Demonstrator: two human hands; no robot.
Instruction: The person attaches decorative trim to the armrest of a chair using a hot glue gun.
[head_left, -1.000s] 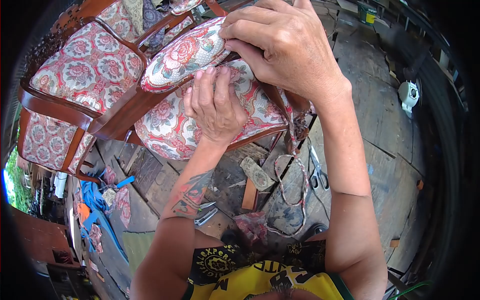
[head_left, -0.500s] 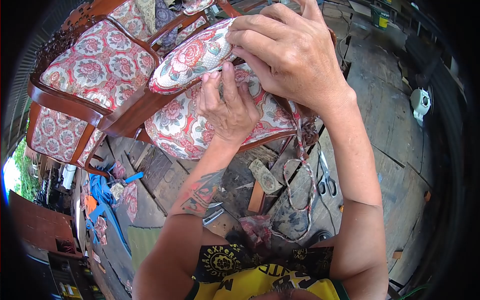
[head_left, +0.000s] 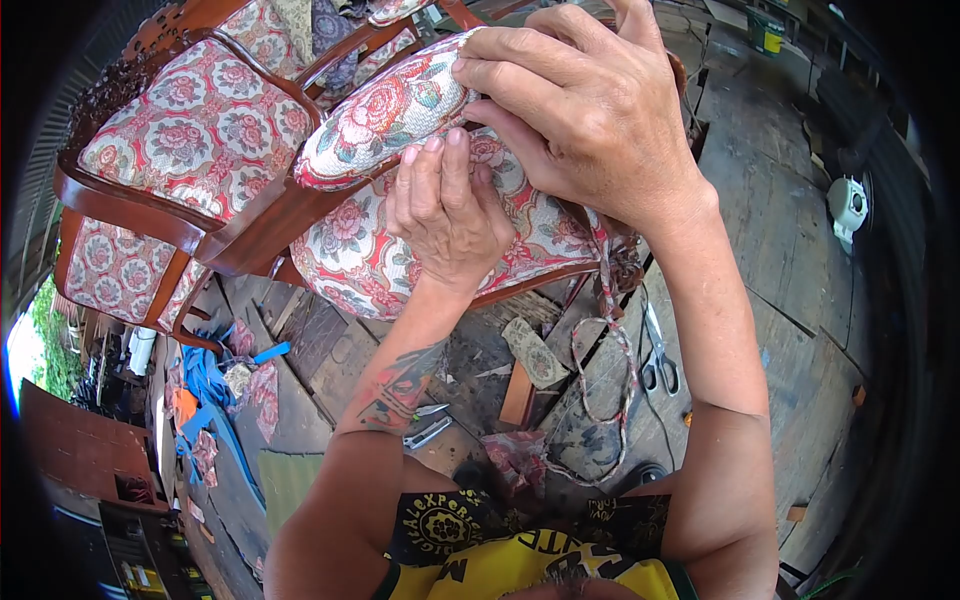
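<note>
A padded armrest (head_left: pixel 372 115) in floral fabric sits along the top of a wooden chair arm, above the chair's floral seat (head_left: pixel 345 235). My right hand (head_left: pixel 590 110) is at the armrest's right end, its thumb and fingers pinched on the fabric edge. Below it, my left hand (head_left: pixel 450 215) is open, with fingers stretched upward and their tips against the pad's lower edge. A braided fabric cord (head_left: pixel 608 290) hangs from the chair near my right wrist and loops onto the floor.
Another floral chair (head_left: pixel 190 130) stands at left. Scissors (head_left: pixel 657 355), a utility knife (head_left: pixel 428 432), a fabric scrap (head_left: pixel 533 352) and a wood block (head_left: pixel 516 395) lie on the plank floor. Blue strips (head_left: pixel 205 375) are at left, a white machine part (head_left: pixel 848 208) at right.
My left hand's fingers have straightened and drawn together along the pad's lower edge. My right hand keeps its pinch at the armrest's end, almost unmoved.
</note>
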